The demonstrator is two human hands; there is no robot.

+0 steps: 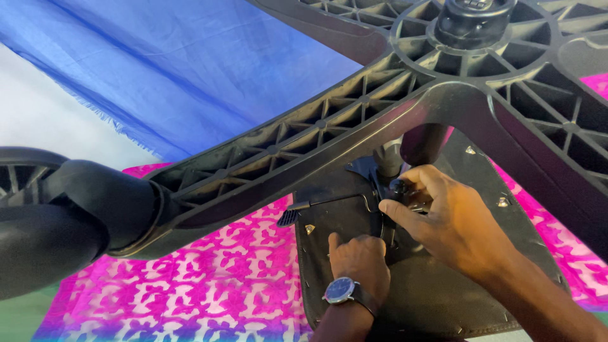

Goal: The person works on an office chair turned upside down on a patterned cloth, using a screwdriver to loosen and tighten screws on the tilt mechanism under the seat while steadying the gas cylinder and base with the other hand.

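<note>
An upside-down office chair fills the view. Its black ribbed star base [329, 126] spreads overhead, with a black caster wheel [57, 215] at the left. The underside of the black seat [443, 297] lies below, with a black metal mechanism plate [335, 202] bolted to it. My right hand [443, 218] reaches under the base arm and pinches a small black knob [400, 187] on the mechanism beside the grey gas cylinder [389, 158]. My left hand [358, 259], wearing a blue-faced wristwatch [340, 290], presses fingers-curled on the seat underside just below the plate.
The chair rests on a pink patterned cloth [215, 278]. A blue cloth [177, 63] lies behind it over a white surface [44, 114]. Small metal bolts [503, 202] dot the seat underside. The base arms overhang both hands closely.
</note>
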